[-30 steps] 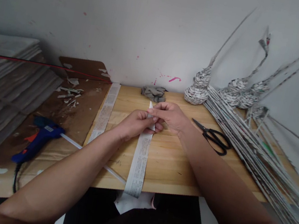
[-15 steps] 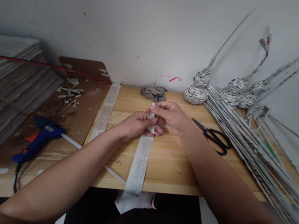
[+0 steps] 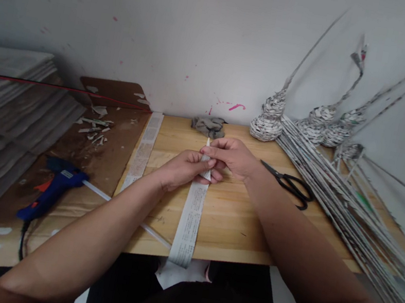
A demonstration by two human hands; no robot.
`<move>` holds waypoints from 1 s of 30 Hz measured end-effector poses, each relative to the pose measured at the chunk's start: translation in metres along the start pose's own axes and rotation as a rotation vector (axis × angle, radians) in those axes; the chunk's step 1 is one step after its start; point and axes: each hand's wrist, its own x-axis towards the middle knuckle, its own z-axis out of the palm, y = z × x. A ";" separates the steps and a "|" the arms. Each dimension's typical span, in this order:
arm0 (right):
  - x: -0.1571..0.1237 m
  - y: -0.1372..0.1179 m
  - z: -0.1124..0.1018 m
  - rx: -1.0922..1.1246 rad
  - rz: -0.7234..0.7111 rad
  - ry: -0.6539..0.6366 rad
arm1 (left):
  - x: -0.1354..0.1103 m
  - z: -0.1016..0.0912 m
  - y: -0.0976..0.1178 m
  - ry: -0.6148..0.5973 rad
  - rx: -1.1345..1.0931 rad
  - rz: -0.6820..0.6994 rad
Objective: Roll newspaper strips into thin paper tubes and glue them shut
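Note:
A long newspaper strip (image 3: 189,222) runs from my hands down over the front edge of the wooden table. Its upper end is folded or rolled into a narrow point that sticks up between my fingers. My left hand (image 3: 186,168) is closed on the strip, the thumb pressed across the folded part. Just above it, my right hand (image 3: 233,158) pinches the pointed tip between thumb and fingers. Parts of the fingers behind the paper are hidden. Black-handled scissors (image 3: 290,184) lie to the right of my right hand.
On the left are a blue glue gun (image 3: 52,193), paper scraps (image 3: 95,125) on cardboard, and a stack of newspaper (image 3: 5,137). Another strip (image 3: 144,149) lies flat. A grey cloth (image 3: 209,125) sits at the back. Paper rods (image 3: 333,211) and woven gourd-shaped pieces (image 3: 267,121) stand right.
The paper's tip looks slimmer and more pointed, and the strip's lower end has shifted slightly. Both hands stay in nearly the same place, with a small movement of my right fingers.

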 end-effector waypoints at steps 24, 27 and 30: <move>0.001 0.001 -0.005 -0.001 0.033 0.045 | -0.001 0.003 0.000 -0.010 -0.008 -0.034; 0.002 0.000 -0.002 0.032 0.040 0.135 | 0.000 0.005 -0.001 0.022 -0.002 -0.023; 0.001 -0.002 0.003 0.064 0.063 0.169 | 0.001 0.007 -0.002 0.032 0.003 -0.007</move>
